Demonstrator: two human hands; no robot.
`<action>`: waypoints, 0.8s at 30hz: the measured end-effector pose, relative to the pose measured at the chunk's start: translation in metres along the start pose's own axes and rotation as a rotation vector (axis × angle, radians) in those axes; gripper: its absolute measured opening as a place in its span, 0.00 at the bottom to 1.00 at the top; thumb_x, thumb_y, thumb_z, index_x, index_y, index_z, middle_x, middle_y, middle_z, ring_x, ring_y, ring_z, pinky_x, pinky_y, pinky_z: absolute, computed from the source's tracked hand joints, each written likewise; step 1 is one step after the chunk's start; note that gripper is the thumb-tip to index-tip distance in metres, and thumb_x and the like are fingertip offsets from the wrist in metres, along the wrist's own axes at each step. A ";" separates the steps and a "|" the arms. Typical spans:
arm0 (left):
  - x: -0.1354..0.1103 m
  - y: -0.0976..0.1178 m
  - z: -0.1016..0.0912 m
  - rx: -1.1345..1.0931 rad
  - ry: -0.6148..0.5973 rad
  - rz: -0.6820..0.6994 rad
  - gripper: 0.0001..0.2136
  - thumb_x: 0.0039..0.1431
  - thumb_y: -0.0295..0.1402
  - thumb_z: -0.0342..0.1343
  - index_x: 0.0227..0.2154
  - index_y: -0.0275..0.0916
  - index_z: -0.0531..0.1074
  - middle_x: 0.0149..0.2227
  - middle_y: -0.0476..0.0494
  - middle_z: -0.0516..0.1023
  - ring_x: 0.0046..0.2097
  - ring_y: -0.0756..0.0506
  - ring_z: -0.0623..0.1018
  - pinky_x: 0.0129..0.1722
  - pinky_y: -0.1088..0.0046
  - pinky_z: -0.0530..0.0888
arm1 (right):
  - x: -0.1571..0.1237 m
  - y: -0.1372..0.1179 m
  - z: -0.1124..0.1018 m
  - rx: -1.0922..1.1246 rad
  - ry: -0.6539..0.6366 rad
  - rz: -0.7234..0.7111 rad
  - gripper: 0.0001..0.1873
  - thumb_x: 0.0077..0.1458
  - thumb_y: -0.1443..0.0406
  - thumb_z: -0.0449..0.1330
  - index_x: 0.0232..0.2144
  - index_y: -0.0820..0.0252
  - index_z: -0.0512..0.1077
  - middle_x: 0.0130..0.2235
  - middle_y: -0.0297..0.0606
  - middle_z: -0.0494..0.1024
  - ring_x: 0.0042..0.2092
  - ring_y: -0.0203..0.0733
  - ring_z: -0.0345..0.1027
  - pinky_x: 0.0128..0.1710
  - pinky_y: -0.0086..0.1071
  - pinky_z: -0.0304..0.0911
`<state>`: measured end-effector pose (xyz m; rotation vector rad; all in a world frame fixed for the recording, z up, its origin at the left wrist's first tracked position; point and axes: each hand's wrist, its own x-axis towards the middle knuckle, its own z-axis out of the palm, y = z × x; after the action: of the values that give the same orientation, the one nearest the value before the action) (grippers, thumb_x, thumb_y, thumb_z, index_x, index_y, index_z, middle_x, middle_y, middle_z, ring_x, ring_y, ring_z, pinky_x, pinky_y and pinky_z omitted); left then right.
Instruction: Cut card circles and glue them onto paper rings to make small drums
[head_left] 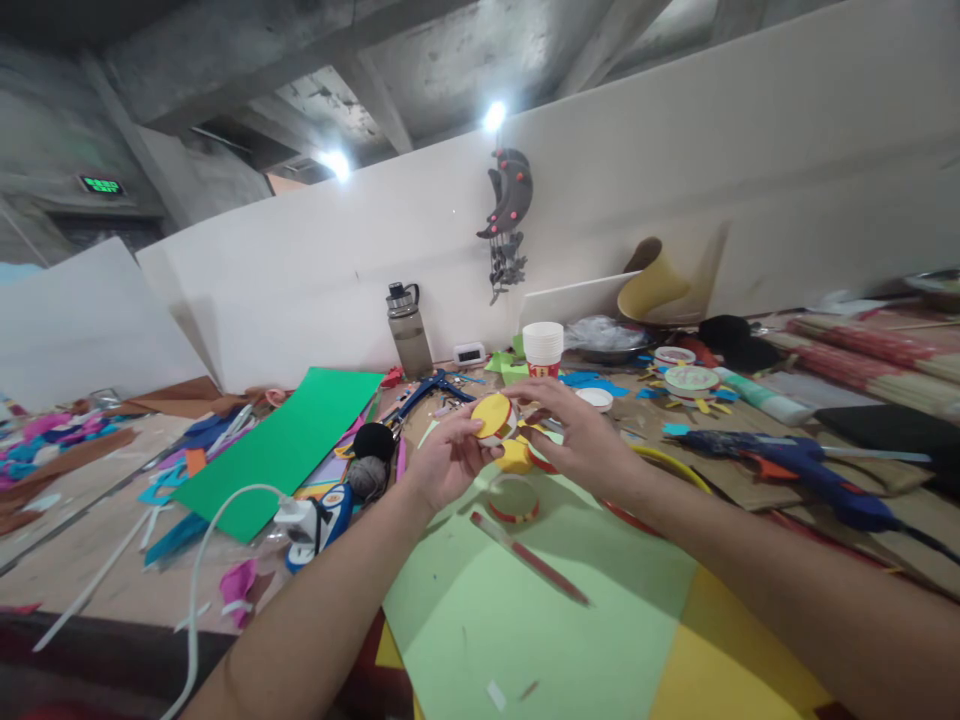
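Together, both hands, left hand (448, 462) and right hand (577, 437), grasp a small round yellow-topped paper cup piece (493, 417) above the light green paper sheet (525, 620) on the cluttered worktop (97, 560).

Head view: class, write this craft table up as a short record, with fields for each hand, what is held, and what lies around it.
Left hand: grips the yellow-topped round piece from its left
Right hand: pinches its right edge
Below hands: red-rimmed ring on a light green sheet
Table left: dark green sheet, yarn balls
Table right: blue glue gun
Back: water bottle, paper cups
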<state>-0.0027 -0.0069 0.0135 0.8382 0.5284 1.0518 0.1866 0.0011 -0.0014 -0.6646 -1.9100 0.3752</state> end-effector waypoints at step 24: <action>0.000 -0.001 0.000 0.060 0.008 0.042 0.19 0.50 0.23 0.58 0.47 0.36 0.73 0.42 0.43 0.78 0.35 0.50 0.77 0.31 0.77 0.75 | 0.000 -0.001 0.000 -0.030 -0.007 0.004 0.26 0.50 0.76 0.55 0.51 0.51 0.68 0.50 0.42 0.73 0.51 0.47 0.68 0.43 0.42 0.73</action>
<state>-0.0021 -0.0074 0.0127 0.9012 0.5531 1.0823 0.1861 0.0002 -0.0008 -0.6870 -1.9242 0.3525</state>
